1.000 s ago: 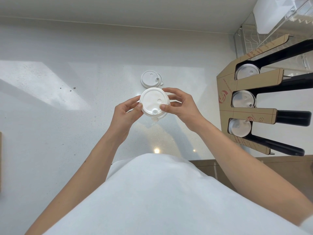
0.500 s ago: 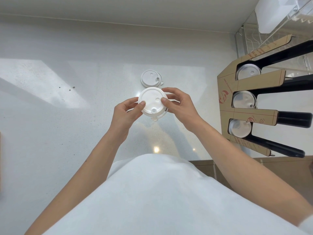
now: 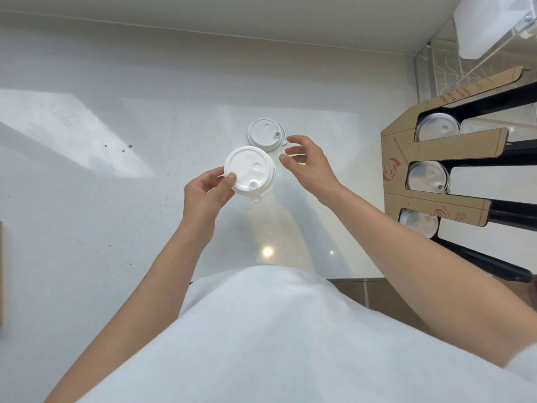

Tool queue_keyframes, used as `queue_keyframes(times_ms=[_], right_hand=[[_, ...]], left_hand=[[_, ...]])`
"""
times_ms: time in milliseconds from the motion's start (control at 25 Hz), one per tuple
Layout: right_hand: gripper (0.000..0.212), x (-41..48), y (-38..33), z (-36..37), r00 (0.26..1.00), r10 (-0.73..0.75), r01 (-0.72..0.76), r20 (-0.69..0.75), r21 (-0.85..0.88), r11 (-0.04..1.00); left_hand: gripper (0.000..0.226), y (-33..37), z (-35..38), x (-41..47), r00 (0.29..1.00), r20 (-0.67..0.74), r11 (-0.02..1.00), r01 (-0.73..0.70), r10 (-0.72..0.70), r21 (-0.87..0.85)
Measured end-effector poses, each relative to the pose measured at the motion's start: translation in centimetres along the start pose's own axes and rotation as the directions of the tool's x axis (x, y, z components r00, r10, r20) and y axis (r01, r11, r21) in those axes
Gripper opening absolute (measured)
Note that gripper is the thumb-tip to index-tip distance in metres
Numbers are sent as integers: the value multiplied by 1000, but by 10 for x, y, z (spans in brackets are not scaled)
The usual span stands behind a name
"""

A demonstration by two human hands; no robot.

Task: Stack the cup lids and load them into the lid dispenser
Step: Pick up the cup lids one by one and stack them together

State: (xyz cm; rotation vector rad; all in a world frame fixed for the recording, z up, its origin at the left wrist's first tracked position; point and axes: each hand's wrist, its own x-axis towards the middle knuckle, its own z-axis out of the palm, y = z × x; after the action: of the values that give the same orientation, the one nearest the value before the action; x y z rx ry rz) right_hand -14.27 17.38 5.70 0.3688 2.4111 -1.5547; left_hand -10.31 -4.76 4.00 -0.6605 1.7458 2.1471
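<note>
Head view: our left hand (image 3: pixel 203 196) pinches the stack (image 3: pixel 250 175) of lids by its near-left rim, held above the counter (image 3: pixel 87 228). Our right hand (image 3: pixel 308 164) is empty, fingers spread, just beside the loose lids (image 3: pixel 266 134) on the counter. We judge the next pick is best taken by the rim and seated square on the stack. The dispenser (image 3: pixel 406 175) stands well to the right; open counter lies between and to the left.

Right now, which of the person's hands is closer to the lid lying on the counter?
The right hand: its open fingertips hover just beside the lid on the counter. The left hand is nearer the body, pinching the held stack of lids.
</note>
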Motion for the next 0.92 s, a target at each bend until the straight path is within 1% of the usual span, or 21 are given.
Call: queue_keyframes(times_ms=[160,280,440,600,760,920], right_hand=[[48,29,1,6,1000,0,4,21,-159,987],[58,52,2,11,998,-8,24,56,-291,956],[69,80,1,19,993,-17,70,121,-451,890],[80,106,5,22,984,-28,131,177,-603,787],[85,124,5,23,971,-23,187,240,-689,701],[88,133,4,23,965,-14,205,264,-714,669]], left_hand=[[41,-1,-7,9,1000,-13,1000,21,-21,-3],[41,-1,-13,17,999,-28,999,36,-36,0],[53,2,-19,30,997,-55,998,58,-58,4],[53,5,-19,43,995,-69,997,73,-73,1],[50,7,-19,52,992,-82,996,92,-92,0],[41,7,-21,58,991,-93,995,101,-100,0]])
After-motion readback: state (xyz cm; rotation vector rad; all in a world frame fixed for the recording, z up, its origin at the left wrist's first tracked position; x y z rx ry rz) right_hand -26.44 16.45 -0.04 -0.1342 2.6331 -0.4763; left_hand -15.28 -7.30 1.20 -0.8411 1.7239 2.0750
